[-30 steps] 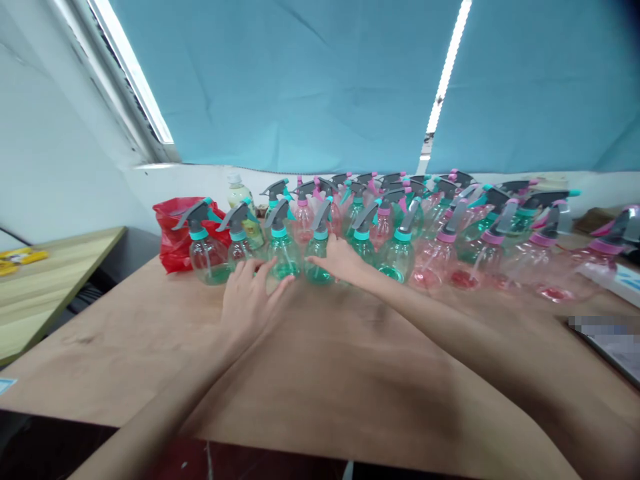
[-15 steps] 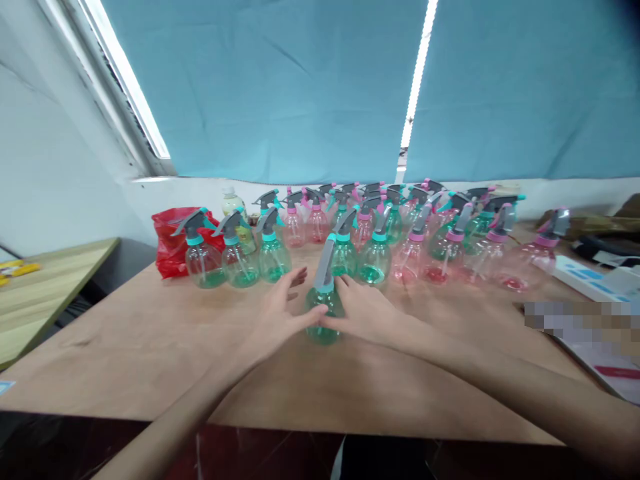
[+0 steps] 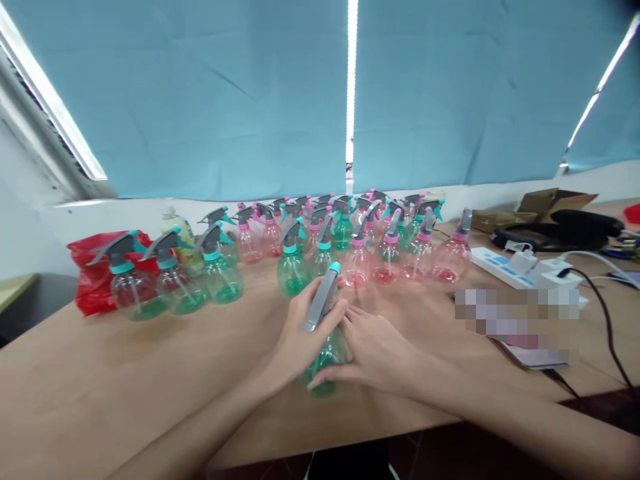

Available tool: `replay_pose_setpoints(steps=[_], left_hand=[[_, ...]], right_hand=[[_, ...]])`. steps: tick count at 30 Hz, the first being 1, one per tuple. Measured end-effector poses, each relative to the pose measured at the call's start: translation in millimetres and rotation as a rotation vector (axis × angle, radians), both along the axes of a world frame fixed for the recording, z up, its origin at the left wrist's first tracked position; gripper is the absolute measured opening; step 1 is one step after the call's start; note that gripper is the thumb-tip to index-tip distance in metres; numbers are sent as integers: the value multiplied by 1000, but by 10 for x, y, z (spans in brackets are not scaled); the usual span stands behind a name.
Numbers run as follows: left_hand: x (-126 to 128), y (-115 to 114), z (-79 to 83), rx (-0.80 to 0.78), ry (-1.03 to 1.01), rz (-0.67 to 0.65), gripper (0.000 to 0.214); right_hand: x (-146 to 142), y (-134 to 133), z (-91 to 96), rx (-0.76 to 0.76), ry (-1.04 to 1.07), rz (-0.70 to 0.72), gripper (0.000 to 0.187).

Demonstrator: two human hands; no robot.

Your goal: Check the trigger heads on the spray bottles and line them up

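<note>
A green spray bottle [image 3: 326, 357] with a grey trigger head stands on the wooden table [image 3: 150, 373] near its front edge. My left hand [image 3: 303, 333] is wrapped round the bottle's neck and left side. My right hand [image 3: 373, 350] cups its right side, thumb under the body. Behind them stand several green spray bottles [image 3: 175, 283] and pink spray bottles [image 3: 390, 257] in rows along the far side of the table.
A red plastic bag [image 3: 87, 297] lies at the far left, behind the bottles. A white power strip [image 3: 520, 263] with plugs and a black cable [image 3: 607, 327] sit at the right, with a cardboard box [image 3: 547, 200] and a dark object beyond. Blue blinds hang behind.
Both hands took a green bottle from the front row and drew it toward the table's front edge. The camera has turned right, showing the power strip and cables.
</note>
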State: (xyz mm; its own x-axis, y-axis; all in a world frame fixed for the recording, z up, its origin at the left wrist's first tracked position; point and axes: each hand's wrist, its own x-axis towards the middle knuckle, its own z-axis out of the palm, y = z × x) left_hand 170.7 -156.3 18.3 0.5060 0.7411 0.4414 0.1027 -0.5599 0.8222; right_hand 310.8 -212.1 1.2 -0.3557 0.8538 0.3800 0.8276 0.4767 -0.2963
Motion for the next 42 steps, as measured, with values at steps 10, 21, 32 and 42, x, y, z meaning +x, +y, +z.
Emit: replay_pose_setpoints(steps=[10,21,32,42], left_hand=[[317,199,37,36,44,28,17],[361,422,76,7,35,37,4],[326,404,125,44,80,10,7],[301,430,51,43,93,-8,9]], right_hand=[[887,269,-447,-167,145,-42,31],[780,663,-801,-66,113,-1,43],[793,642,-828,-86,139,-3,44],[841,653,-850,-108,142,20,45]])
